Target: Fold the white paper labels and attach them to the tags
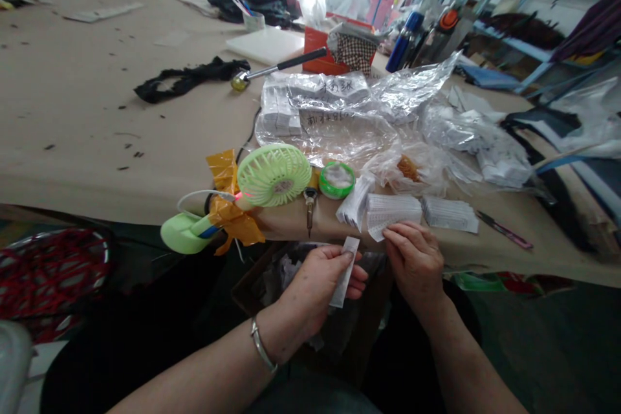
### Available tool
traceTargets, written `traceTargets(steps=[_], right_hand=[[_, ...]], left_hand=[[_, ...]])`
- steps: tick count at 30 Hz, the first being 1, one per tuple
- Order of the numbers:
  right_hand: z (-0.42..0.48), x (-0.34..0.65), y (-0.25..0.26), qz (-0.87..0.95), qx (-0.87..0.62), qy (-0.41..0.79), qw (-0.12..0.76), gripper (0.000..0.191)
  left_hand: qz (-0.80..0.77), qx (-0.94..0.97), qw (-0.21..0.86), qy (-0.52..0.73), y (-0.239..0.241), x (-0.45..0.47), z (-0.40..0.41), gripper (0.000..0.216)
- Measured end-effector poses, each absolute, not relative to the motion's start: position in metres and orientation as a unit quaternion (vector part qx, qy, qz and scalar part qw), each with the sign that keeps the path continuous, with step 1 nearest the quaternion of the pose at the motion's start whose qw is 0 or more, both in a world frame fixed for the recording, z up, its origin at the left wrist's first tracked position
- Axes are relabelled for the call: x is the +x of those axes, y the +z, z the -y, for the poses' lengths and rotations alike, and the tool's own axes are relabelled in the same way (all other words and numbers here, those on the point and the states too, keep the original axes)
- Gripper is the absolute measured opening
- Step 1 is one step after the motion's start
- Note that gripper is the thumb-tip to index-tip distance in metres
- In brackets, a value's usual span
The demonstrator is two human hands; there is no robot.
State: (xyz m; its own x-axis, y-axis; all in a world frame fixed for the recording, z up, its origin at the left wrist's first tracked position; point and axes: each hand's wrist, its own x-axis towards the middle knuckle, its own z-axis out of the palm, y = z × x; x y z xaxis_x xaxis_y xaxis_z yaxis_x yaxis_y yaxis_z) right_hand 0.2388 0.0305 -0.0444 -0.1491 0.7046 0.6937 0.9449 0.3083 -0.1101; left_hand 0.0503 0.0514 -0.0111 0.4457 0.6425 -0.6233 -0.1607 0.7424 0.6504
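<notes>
My left hand (323,281) pinches a narrow white label strip (345,275) between thumb and fingers, just off the table's front edge. At the edge, the fingertips of my right hand (416,259) are closed on the lower corner of a fanned stack of printed white labels (392,209). Beside it on the right lies another stack of labels (450,215). A bundle of folded labels (356,204) leans on its left. Left of these are a green round tub (337,180) with whitish content and a soldering-iron-like tool (309,207), its tip over the edge.
A green fan (275,176) is taped with orange tape (228,213) at the front edge. Plastic bags (330,132) of labels lie behind. A pink-handled cutter (504,229) rests at right. Below the edge stands an open box (262,281) with scraps.
</notes>
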Motion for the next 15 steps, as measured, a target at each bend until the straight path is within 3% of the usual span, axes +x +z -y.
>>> traceTargets(steps=[7, 11, 15], right_hand=[[-0.017, 0.231, -0.028, 0.753, -0.497, -0.077, 0.424, 0.021], [-0.004, 0.208, -0.021, 0.816, -0.414, 0.015, 0.404, 0.015], [-0.001, 0.197, -0.023, 0.838, -0.389, 0.032, 0.381, 0.015]], left_hand=[[-0.412, 0.205, 0.862, 0.213, -0.005, 0.05, -0.054, 0.016], [-0.367, 0.181, 0.878, 0.25, -0.004, 0.05, -0.051, 0.01], [-0.345, 0.151, 0.89, 0.258, -0.006, 0.048, -0.049, 0.01]])
